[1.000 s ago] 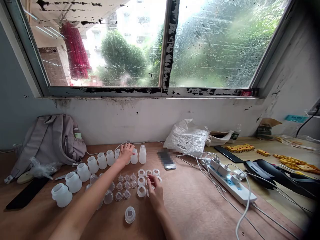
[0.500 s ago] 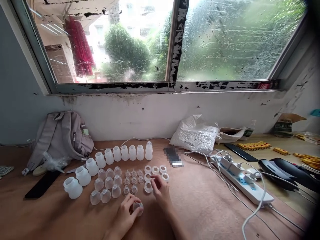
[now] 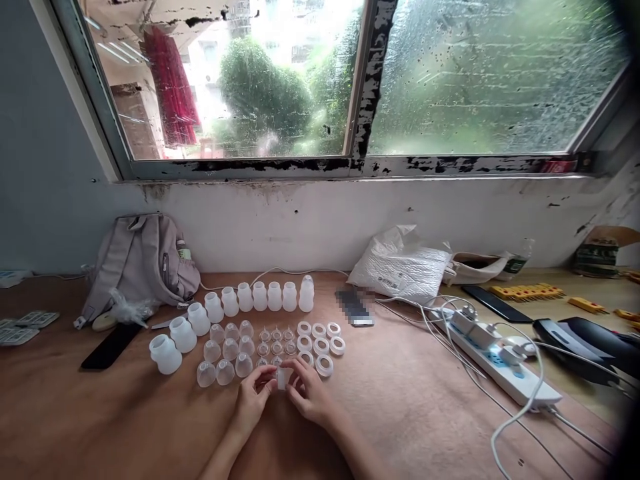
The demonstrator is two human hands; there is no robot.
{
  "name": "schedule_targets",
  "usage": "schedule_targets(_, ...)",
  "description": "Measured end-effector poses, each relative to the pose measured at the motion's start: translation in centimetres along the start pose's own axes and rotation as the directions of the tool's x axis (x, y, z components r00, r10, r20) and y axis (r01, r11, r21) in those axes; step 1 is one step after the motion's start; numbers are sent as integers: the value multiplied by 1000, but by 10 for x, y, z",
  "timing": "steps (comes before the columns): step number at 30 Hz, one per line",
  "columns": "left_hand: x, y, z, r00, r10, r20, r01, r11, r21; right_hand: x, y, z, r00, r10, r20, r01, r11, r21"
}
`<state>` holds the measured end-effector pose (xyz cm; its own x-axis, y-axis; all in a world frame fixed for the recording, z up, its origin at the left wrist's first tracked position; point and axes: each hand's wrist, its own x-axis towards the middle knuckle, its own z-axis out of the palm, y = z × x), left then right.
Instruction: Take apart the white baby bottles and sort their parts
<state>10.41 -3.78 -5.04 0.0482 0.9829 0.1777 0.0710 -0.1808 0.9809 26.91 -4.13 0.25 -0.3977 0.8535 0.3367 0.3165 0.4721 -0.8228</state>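
Note:
My left hand (image 3: 253, 398) and my right hand (image 3: 309, 395) meet low in the middle of the wooden table (image 3: 410, 413), both pinching one small translucent plastic piece (image 3: 281, 378) between their fingertips. Just beyond them lie white rings (image 3: 320, 337), tiny clear nipple-like caps (image 3: 277, 339) and clear domed cups (image 3: 225, 350). A curved row of small white bottles (image 3: 260, 295) runs behind those, ending in a larger bottle (image 3: 165, 354) at the left.
A grey backpack (image 3: 145, 263) leans on the wall at the left, a black phone (image 3: 111, 346) lying before it. A white plastic bag (image 3: 400, 267), another phone (image 3: 355, 307), a power strip (image 3: 500, 363) with cables, black tools (image 3: 590, 340) and yellow parts (image 3: 525, 291) fill the right.
My left hand came back from the far bottle row, took the small piece lying near the front, and now both hands hold it together. The view shifted left.

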Motion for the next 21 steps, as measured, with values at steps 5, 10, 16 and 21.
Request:
schedule_targets(5,-1,-3,-1,999,20,-26,-19,998,54,-2,2,6,999,-42,-1,42,997,-70)
schedule_targets(10,0,-3,-2,998,37,-43,-35,999,41,-1,5,14,996,-79,-47,74,992,-100)
schedule_targets(16,0,5,4,1000,7,-5,-8,999,-32,-2,1,14,991,-86,-104,77,993,-88)
schedule_targets(21,-1,9,3,997,-50,-50,44,992,-121,-5,7,12,974,-90,-207,83,996,-43)
